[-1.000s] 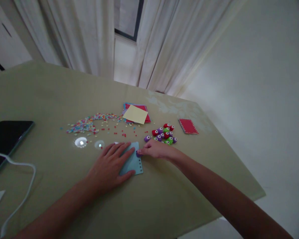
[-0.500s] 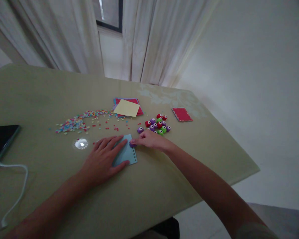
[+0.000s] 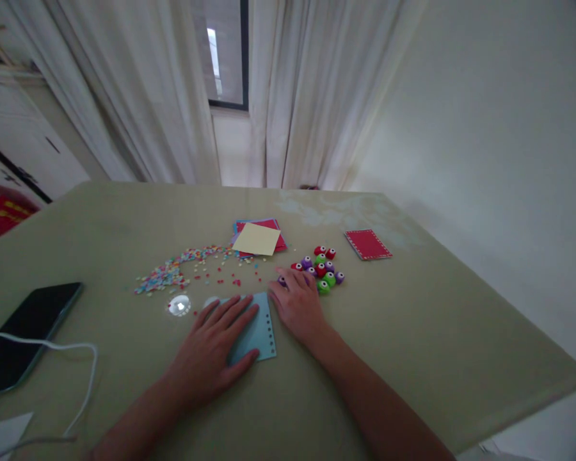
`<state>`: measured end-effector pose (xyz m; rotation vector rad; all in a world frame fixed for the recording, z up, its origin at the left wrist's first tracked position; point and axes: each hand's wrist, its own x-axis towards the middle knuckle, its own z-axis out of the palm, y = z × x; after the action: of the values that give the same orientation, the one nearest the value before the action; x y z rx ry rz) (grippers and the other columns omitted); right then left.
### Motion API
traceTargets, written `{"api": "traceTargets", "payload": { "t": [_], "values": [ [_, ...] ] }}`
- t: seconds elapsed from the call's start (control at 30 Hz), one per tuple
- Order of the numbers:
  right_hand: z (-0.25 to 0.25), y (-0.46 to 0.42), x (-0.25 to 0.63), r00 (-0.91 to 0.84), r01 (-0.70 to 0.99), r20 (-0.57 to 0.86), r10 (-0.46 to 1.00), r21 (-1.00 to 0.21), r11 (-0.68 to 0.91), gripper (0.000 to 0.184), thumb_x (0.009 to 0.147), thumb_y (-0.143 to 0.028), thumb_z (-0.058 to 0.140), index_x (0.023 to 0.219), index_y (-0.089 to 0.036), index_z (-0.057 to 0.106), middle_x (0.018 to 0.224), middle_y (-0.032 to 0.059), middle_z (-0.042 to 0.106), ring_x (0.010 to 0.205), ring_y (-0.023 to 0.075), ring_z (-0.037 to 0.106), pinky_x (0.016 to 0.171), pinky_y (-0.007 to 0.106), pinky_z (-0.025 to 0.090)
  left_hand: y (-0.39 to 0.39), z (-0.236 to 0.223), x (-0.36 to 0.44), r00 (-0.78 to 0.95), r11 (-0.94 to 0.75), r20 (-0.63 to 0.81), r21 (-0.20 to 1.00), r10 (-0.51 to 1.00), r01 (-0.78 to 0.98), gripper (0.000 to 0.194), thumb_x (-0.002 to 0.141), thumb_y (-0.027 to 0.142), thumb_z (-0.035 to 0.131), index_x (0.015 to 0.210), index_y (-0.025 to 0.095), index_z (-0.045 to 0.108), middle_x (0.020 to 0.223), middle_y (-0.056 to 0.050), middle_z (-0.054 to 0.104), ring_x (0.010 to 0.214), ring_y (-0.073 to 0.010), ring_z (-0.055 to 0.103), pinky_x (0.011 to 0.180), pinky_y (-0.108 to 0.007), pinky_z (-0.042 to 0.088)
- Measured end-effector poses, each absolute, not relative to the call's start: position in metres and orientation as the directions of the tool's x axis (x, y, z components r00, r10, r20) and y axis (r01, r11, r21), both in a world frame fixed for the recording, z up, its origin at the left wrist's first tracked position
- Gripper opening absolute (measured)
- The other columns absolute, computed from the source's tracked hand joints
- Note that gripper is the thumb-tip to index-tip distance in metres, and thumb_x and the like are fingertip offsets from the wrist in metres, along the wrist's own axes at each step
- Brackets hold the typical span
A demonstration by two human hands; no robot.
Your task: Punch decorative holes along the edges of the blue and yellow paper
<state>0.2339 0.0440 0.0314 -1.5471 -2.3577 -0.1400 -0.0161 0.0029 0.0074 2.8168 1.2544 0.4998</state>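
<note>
My left hand [image 3: 223,342] lies flat with its fingers spread on a light blue card [image 3: 258,330], pressing it to the table. A row of dark dots runs along the card's right edge. My right hand [image 3: 298,306] is just beyond that edge, its fingers bent down over the near left side of a cluster of small round one-eyed toys [image 3: 320,270] in purple, red and green. A purple one-eyed toy [image 3: 281,280] shows by its fingertips. What the curled fingers hold, if anything, is hidden.
Colourful confetti bits [image 3: 168,274] lie scattered left of centre, near a small clear dome [image 3: 179,305]. Behind are stacked cards with a cream card [image 3: 256,239] on top. A red card [image 3: 367,244] lies right. A tablet [image 3: 29,333] with a white cable [image 3: 67,346] lies left.
My right hand has moved off the card's edge, where it pinched a purple toy, to the cluster. My left hand stays on the card. The view has tilted up and shifted left.
</note>
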Motion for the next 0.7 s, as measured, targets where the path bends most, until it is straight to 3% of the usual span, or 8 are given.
{"api": "traceTargets", "payload": {
  "t": [0.43, 0.7],
  "values": [
    [0.028, 0.054, 0.241, -0.264, 0.957, 0.318, 0.910, -0.032, 0.289, 0.026, 0.111, -0.017, 0.057, 0.129, -0.023, 0.075, 0.150, 0.0090, 0.071, 0.140, 0.0282, 0.059, 0.122, 0.046, 0.037, 0.003, -0.001, -0.020, 0.624, -0.687, 0.338, 0.104, 0.704, 0.719, 0.079, 0.106, 0.059, 0.062, 0.176, 0.039, 0.030, 0.174, -0.002, 0.047, 0.151, -0.0311, 0.054, 0.129, -0.052, 0.031],
    [0.022, 0.041, 0.226, -0.432, 0.880, 0.353, 0.830, -0.039, 0.474, 0.025, 0.114, -0.025, 0.055, 0.130, -0.025, 0.074, 0.154, 0.0060, 0.069, 0.143, 0.0243, 0.057, 0.125, 0.043, 0.035, 0.003, 0.000, -0.020, 0.607, -0.683, 0.376, 0.103, 0.700, 0.724, 0.085, 0.104, 0.062, 0.064, 0.177, 0.035, 0.028, 0.173, -0.005, 0.049, 0.146, -0.0330, 0.058, 0.124, -0.051, 0.040]
  ]
}}
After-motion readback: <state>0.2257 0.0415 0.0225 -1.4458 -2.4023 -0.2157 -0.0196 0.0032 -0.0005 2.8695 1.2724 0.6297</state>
